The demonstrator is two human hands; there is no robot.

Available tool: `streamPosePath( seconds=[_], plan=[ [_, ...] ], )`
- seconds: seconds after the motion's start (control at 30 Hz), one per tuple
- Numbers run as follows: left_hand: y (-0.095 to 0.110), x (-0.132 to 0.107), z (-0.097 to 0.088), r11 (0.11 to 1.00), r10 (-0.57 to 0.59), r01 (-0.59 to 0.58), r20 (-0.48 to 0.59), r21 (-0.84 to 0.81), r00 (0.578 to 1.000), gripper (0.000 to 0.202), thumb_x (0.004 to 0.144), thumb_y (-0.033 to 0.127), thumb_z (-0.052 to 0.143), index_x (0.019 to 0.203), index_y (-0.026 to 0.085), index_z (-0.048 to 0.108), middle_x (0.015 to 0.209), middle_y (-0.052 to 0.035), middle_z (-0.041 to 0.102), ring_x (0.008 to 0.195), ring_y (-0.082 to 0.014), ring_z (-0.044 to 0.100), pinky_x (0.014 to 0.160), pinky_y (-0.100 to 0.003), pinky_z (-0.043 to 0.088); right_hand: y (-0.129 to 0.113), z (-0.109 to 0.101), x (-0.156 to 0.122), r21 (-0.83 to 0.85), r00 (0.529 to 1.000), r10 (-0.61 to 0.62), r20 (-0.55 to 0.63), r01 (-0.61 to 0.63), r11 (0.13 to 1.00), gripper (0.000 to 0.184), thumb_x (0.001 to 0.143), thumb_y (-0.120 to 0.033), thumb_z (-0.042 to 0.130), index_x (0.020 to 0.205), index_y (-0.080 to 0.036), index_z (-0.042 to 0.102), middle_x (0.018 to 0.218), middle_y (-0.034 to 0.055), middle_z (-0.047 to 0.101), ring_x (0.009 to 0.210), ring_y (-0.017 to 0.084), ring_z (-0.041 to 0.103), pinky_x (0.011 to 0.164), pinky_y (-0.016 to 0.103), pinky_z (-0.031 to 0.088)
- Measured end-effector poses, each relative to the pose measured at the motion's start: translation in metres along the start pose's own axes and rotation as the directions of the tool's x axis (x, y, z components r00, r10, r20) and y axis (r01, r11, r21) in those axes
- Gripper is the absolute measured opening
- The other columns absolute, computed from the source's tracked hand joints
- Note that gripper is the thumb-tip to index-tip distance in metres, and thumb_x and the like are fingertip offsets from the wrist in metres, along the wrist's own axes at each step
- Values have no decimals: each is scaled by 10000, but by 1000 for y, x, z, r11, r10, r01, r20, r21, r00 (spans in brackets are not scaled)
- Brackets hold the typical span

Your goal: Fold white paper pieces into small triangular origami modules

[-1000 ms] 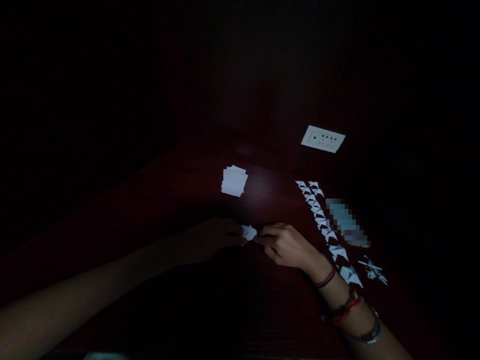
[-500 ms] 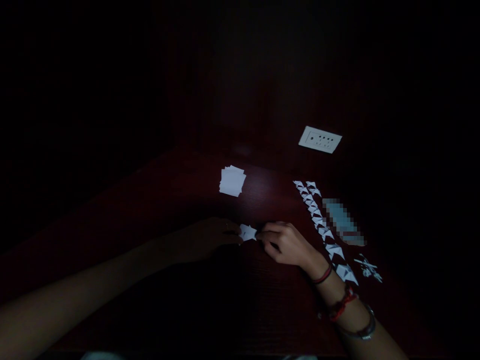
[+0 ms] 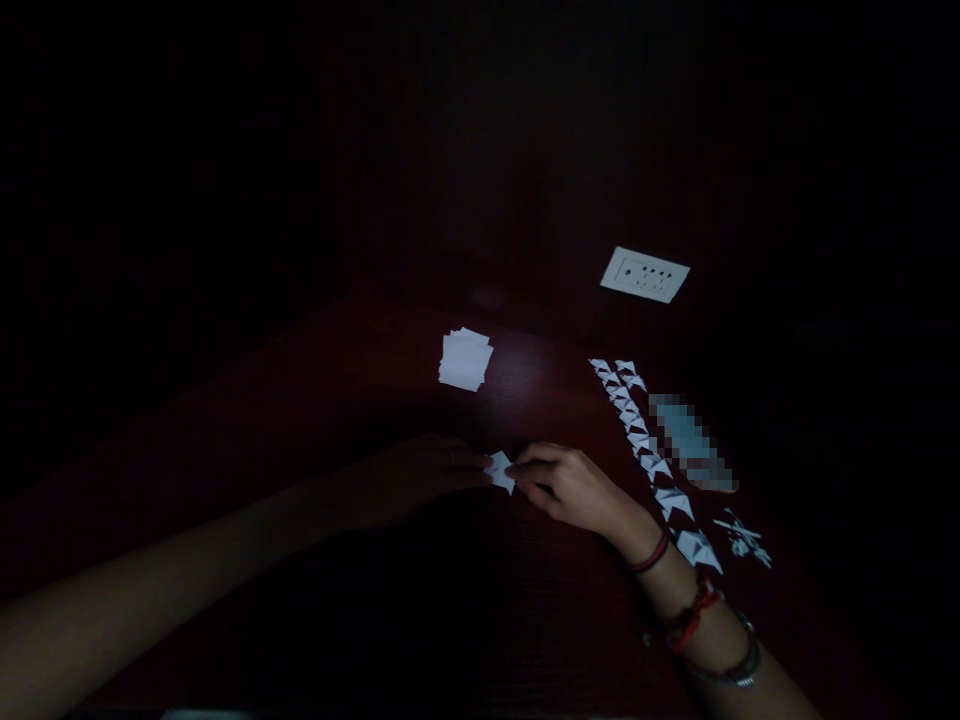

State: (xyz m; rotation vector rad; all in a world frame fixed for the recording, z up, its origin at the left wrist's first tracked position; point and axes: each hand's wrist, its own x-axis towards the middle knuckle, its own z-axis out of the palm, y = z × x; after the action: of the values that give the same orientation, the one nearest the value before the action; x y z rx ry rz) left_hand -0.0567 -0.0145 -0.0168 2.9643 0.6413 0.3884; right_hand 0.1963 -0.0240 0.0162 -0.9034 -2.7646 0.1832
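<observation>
Between my two hands is a small white folded paper (image 3: 502, 474) with pointed corners, low over the dark red table (image 3: 390, 350). My left hand (image 3: 431, 467), deep in shadow, has its fingertips on the paper's left side. My right hand (image 3: 574, 483) pinches the paper's right side with thumb and fingers. Part of the paper is covered by the fingertips. Beyond it lies a loose stack of white square paper sheets (image 3: 465, 361). To the right of my right hand run rows of folded white paper pieces (image 3: 637, 440).
A blurred-out bluish oval thing (image 3: 691, 443) lies right of the folded pieces. Nearer me is a small heap of thin white scraps (image 3: 742, 538). A white socket plate (image 3: 645, 275) is on the back wall. The surroundings are very dark.
The folded paper has shifted slightly right and turned a little between my fingers. My right fingers now reach further over it, and the left fingertips have followed.
</observation>
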Motion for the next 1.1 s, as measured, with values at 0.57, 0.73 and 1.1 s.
streamPosePath(
  seconds=[0.57, 0.73, 1.1],
  plan=[
    [3, 2, 2, 999, 20, -19, -19, 40, 1000, 592, 752, 27, 456, 1275, 280, 341, 1271, -16, 417, 1155, -225, 340, 955, -382, 284, 8, 15, 12, 422, 937, 321, -140, -237, 875, 262, 764, -235, 548, 1005, -156, 611, 869, 48, 557, 670, 104, 496, 592, 227, 417],
    [7, 3, -1, 999, 39, -38, -44, 19, 998, 556, 774, 43, 449, 1272, 271, 350, 1276, -33, 413, 1148, -216, 362, 937, -368, 320, 7, 17, 16, 464, 932, 352, -93, -272, 843, 146, 735, -208, 571, 860, -163, 633, 777, 20, 529, 681, 103, 488, 608, 221, 401],
    [9, 7, -3, 998, 54, -55, -52, -18, 997, 541, 777, 52, 463, 1262, 270, 363, 1261, -32, 438, 1142, -211, 384, 941, -366, 322, 5, 18, 19, 589, 911, 410, -45, -307, 748, 84, 686, -144, 581, 765, -153, 553, 721, -12, 542, 610, 79, 440, 560, 197, 366]
  ],
)
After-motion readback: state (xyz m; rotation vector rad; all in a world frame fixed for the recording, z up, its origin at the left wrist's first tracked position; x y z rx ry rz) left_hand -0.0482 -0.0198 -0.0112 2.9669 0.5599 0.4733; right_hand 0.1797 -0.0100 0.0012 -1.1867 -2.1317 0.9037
